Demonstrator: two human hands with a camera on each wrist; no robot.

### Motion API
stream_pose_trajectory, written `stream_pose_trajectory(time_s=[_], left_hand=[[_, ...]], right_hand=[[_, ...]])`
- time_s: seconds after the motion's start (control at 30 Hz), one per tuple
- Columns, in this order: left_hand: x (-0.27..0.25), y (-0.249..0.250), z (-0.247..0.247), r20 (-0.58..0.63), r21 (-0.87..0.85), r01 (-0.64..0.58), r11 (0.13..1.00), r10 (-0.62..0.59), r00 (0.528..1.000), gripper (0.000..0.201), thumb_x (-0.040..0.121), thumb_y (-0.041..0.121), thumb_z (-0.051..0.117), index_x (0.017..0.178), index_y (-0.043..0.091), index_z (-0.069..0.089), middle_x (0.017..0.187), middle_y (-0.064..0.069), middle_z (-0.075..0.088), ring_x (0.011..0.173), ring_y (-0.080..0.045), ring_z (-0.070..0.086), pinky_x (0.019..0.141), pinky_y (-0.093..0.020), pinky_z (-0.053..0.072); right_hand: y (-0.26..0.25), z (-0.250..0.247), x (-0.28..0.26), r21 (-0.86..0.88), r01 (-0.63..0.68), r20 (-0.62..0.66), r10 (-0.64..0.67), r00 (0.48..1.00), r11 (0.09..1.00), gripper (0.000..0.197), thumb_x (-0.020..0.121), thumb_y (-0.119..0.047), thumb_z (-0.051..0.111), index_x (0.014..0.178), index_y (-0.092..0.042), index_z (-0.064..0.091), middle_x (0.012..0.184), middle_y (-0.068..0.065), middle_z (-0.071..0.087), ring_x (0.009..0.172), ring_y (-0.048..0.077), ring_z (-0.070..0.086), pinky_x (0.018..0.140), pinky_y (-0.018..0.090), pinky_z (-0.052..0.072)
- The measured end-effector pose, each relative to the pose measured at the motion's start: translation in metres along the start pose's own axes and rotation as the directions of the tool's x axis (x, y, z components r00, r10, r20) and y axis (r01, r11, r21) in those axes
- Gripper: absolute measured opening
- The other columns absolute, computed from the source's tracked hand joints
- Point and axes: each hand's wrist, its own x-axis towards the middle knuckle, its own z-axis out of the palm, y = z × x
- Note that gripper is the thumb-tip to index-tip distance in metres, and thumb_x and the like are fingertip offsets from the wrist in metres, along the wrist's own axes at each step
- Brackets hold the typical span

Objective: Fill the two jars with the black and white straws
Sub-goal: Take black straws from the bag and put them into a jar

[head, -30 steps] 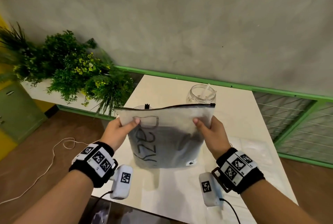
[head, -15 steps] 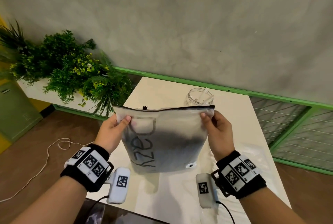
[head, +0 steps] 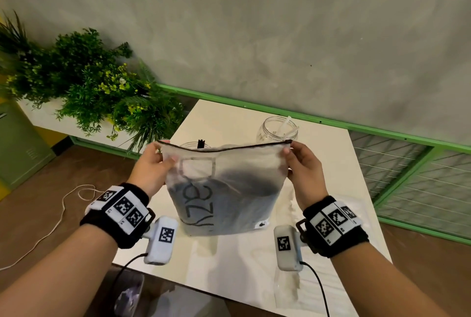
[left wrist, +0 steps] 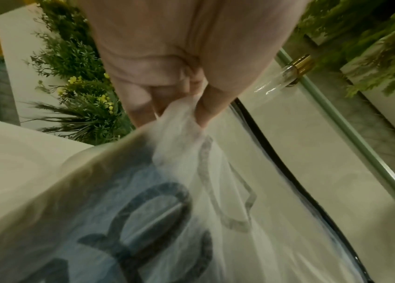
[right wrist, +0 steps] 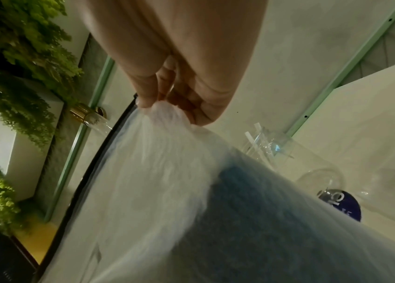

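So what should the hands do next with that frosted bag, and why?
Probably slide the zipper pull along to open the bag. Left hand and right hand pinch its top corners, the black zip line looks closed, and the right jar holds only a few white straws.

Mostly hidden behind the frosted translucent zip bag (head: 224, 189): the left clear glass jar (head: 190, 144). Bag's dark contents blurred, unidentifiable.
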Motion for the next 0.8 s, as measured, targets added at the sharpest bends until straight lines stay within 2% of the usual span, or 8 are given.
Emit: stream_pose_trajectory(time_s=[0.1,0.17,0.2,0.27,0.37,0.43,0.57,0.8], left_hand=[[0.001,0.01,-0.001,-0.104,0.178,-0.116,0.977,0.136,0.985,0.054,0.088,0.003,0.058,0.134,0.02,0.037,0.119,-0.009,0.052,0.104,-0.022,0.052,0.094,-0.038,0.042],[-0.009,0.025,0.009,-0.14,0.359,-0.301,0.883,0.37,0.918,0.055,0.085,0.008,0.062,0.134,0.02,0.04,0.133,-0.003,0.046,0.121,-0.018,0.042,0.107,-0.038,0.033],[-0.019,0.036,0.02,-0.109,0.442,-0.395,0.805,0.486,0.867,0.052,0.084,0.014,0.063,0.131,0.022,0.043,0.134,-0.001,0.044,0.124,-0.018,0.038,0.108,-0.038,0.03],[-0.037,0.057,0.047,0.068,0.503,-0.565,0.654,0.621,0.78,0.041,0.082,0.029,0.057,0.123,0.028,0.051,0.129,0.005,0.047,0.121,-0.015,0.038,0.104,-0.037,0.031],[-0.048,0.071,0.089,0.388,0.507,-0.686,0.522,0.573,0.722,0.034,0.083,0.043,0.049,0.115,0.035,0.056,0.121,0.011,0.056,0.115,-0.014,0.048,0.101,-0.042,0.036],[-0.044,0.073,0.111,0.473,0.533,-0.689,0.492,0.502,0.724,0.031,0.087,0.046,0.05,0.115,0.036,0.058,0.118,0.011,0.061,0.111,-0.014,0.053,0.1,-0.043,0.037],[-0.04,0.076,0.128,0.462,0.486,-0.703,0.52,0.53,0.711,0.033,0.083,0.05,0.049,0.103,0.033,0.068,0.103,0.01,0.07,0.096,-0.016,0.062,0.092,-0.041,0.043],[-0.043,0.075,0.126,0.413,0.447,-0.726,0.522,0.599,0.686,0.023,0.084,0.042,0.055,0.093,0.028,0.07,0.092,0.01,0.069,0.086,-0.016,0.062,0.083,-0.038,0.048]], right_hand=[[-0.002,0.0,-0.002,0.034,0.01,-0.01,-0.01,1.0,0.999,0.014,0.095,-0.012,0.055,0.092,-0.021,0.065,0.085,0.0,0.065,0.073,0.015,0.054,0.058,0.028,0.04],[-0.003,0.001,-0.004,0.036,0.027,-0.014,-0.026,1.0,0.999,0.014,0.094,-0.01,0.057,0.088,-0.021,0.065,0.081,-0.002,0.066,0.071,0.014,0.054,0.058,0.029,0.04],[-0.004,0.002,-0.005,0.038,0.037,-0.01,-0.036,0.999,0.999,0.014,0.092,-0.009,0.059,0.087,-0.02,0.066,0.078,-0.003,0.065,0.07,0.015,0.054,0.059,0.03,0.04],[-0.006,0.005,-0.008,0.037,0.048,0.006,-0.048,0.999,0.998,0.01,0.09,-0.007,0.062,0.085,-0.015,0.065,0.073,-0.004,0.066,0.064,0.013,0.056,0.059,0.031,0.041],[-0.01,0.008,-0.012,0.041,0.056,0.042,-0.057,0.997,0.998,0.01,0.087,-0.005,0.064,0.082,-0.013,0.062,0.068,-0.004,0.068,0.061,0.013,0.06,0.06,0.031,0.046],[-0.013,0.008,-0.014,0.042,0.059,0.064,-0.062,0.996,0.997,0.012,0.087,-0.002,0.062,0.082,-0.012,0.063,0.071,-0.001,0.069,0.066,0.015,0.062,0.064,0.032,0.048],[-0.017,0.003,-0.015,0.065,0.045,0.076,-0.05,0.996,0.997,0.014,0.089,0.002,0.058,0.086,-0.01,0.066,0.078,0.004,0.07,0.076,0.02,0.064,0.073,0.036,0.051],[-0.022,0.002,-0.016,0.015,0.042,0.109,-0.043,0.993,0.999,0.012,0.088,-0.005,0.059,0.078,-0.01,0.059,0.08,0.017,0.061,0.077,0.024,0.058,0.069,0.037,0.047]])
